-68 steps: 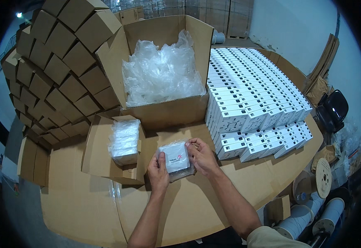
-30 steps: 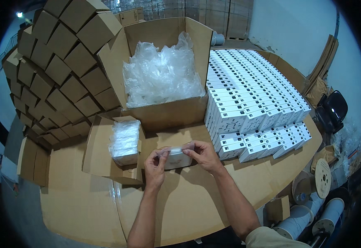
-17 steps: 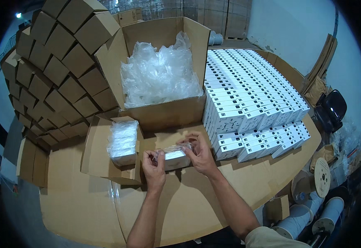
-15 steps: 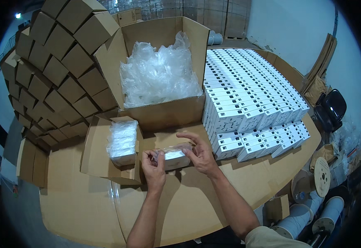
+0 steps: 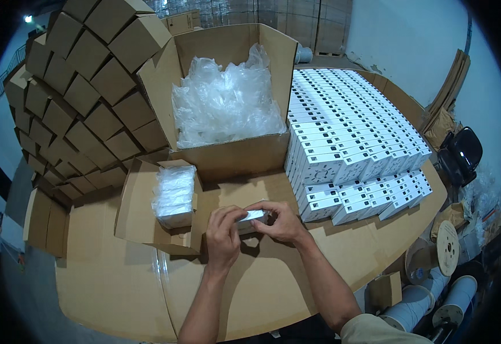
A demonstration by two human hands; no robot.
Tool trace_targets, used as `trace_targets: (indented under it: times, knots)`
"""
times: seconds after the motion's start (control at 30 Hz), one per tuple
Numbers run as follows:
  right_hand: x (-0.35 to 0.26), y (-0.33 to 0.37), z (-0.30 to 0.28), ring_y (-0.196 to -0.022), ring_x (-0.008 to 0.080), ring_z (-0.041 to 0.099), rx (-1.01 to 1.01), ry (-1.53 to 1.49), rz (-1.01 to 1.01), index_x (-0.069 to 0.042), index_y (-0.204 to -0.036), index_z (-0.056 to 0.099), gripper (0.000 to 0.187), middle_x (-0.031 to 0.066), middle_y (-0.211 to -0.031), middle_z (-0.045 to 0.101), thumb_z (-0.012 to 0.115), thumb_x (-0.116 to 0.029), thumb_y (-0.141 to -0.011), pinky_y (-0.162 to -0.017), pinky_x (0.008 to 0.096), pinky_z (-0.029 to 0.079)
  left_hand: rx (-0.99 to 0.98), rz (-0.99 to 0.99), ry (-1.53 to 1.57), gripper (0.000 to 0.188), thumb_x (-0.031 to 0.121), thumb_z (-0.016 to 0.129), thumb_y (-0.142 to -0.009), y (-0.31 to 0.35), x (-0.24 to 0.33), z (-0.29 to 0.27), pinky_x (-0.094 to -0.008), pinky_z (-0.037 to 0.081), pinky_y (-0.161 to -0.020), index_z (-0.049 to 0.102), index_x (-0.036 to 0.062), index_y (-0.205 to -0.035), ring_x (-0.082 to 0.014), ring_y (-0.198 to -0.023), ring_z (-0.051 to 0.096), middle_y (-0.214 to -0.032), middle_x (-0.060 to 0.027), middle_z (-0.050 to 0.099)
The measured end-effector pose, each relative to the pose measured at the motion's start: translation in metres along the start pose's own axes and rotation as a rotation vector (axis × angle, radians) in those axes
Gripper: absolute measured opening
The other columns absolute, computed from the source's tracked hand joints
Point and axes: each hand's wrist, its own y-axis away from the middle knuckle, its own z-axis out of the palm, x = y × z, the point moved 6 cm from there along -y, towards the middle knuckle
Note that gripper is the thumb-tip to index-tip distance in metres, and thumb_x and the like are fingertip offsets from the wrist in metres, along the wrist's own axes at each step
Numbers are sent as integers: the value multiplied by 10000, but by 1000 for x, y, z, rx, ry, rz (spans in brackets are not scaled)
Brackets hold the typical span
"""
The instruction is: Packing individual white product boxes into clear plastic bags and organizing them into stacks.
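Between my two hands is a small white box [image 5: 252, 215], gripped at both ends above the cardboard-covered table. My left hand [image 5: 224, 232] curls its fingers over the left end. My right hand [image 5: 282, 222] pinches the right end between thumb and fingers. The fingers cover much of the box, and I cannot make out how its plastic wrap lies. Just left of my left hand stands an open brown carton [image 5: 141, 212], holding a row of plastic-wrapped white boxes [image 5: 174, 195] on its right side.
Behind my hands, a large open carton [image 5: 227, 157] holds a heap of clear plastic bags [image 5: 227, 103]. Dense stacks of white boxes [image 5: 348, 137] rise at the right. Brown cartons [image 5: 90, 92] are piled high on the left. Cable spools [image 5: 448, 248] stand beyond the table's right edge.
My left fingers have closed over the left end of the white box, and my right fingers have come down onto its right end. The view has shifted slightly.
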Motion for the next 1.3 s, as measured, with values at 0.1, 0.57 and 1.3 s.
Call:
trace_targets:
  times: [0.1,0.57,1.3]
  knots:
    - [-4,0,0,-665,40,589,24,31,-62,-26,-1108,719,282,6,-846,713,710,-80,-831,-571,224,471,-71,85,-91,195,-19,605,-906,-2,10,-1,-407,514,-818,670,45,-1078,-317,-958,642,-1052,-128,643]
    - [-41,2,2,-1076,368,566,-59,531,-171,-25,-1127,641,288,154,-1037,640,649,-16,-839,-920,448,466,-171,-431,346,307,261,563,-1036,26,-41,17,-355,491,-831,501,19,-1214,-190,-960,597,-1037,-119,618]
    - [-66,-51,67,-821,219,719,103,-119,-232,49,-1169,596,241,197,-947,686,612,-20,-939,-723,336,600,-616,-268,-596,783,498,504,-962,145,66,-29,-566,194,-1181,316,-36,-1504,-417,-1455,265,-1574,-214,299]
